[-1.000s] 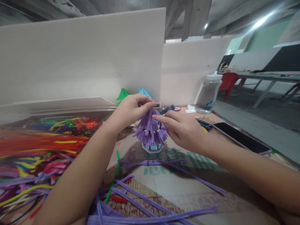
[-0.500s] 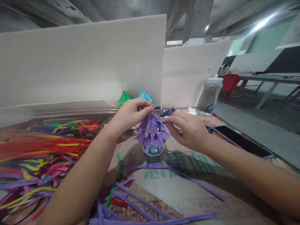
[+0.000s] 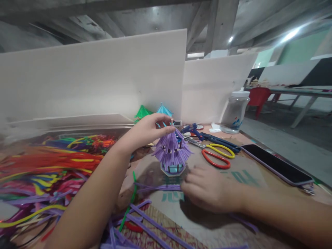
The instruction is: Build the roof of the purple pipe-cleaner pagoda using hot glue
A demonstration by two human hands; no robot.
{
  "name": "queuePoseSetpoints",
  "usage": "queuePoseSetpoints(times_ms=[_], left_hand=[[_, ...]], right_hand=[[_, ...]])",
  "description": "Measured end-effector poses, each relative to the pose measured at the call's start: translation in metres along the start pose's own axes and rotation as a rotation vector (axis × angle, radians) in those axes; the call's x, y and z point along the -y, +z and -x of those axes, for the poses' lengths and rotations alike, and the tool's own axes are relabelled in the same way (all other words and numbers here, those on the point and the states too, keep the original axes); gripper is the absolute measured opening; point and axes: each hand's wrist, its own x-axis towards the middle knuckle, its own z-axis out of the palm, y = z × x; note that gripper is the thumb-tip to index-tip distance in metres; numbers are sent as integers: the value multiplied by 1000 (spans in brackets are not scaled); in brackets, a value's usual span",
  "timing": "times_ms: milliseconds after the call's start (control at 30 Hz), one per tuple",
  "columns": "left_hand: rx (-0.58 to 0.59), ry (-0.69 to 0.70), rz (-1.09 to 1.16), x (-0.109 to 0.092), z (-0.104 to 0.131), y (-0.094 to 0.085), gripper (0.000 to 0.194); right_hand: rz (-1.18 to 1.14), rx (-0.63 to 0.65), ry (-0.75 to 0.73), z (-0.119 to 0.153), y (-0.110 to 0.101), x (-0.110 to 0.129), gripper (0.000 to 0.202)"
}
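Observation:
My left hand [image 3: 150,130] pinches the pointed top of a small purple pagoda model [image 3: 172,152], made of fuzzy pipe cleaners in two tiers of roof. The model stands upright on a pale many-sided base [image 3: 173,173], with dark posts under the lower roof. My right hand [image 3: 207,188] is low over the board, right of a bundle of purple pipe cleaners [image 3: 160,187], covering their right ends. Its fingers curl down and are blurred; their tips are hidden, so I cannot see whether they grip a strip.
Scissors with red and yellow handles [image 3: 216,164], a blue glue gun [image 3: 193,130] and a phone [image 3: 277,164] lie to the right. A clear bottle [image 3: 234,112] stands behind. Colourful pipe cleaners [image 3: 52,162] fill the left. Green [image 3: 142,112] and blue [image 3: 164,110] roofs stand at the back.
My right hand has moved down and toward me, from beside the purple roof to the loose purple strips. The scissors' handles now show. My left hand stays at the model's top.

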Motion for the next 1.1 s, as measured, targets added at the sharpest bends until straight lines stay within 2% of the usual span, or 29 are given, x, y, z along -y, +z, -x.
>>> queuePoseSetpoints(times_ms=[100,333,500,733,1100], left_hand=[[62,26,-37,0,2,0,45],[123,52,-114,5,2,-1,46],[136,74,-131,4,1,-1,41],[94,71,-63,2,0,3,28],[65,91,-54,10,-5,3,38]], right_hand=[[-38,90,-52,11,13,16,20],[-321,288,114,6,25,10,17],[-343,319,144,8,23,9,21],[-350,344,160,8,22,8,20],[-364,359,177,6,22,8,19]])
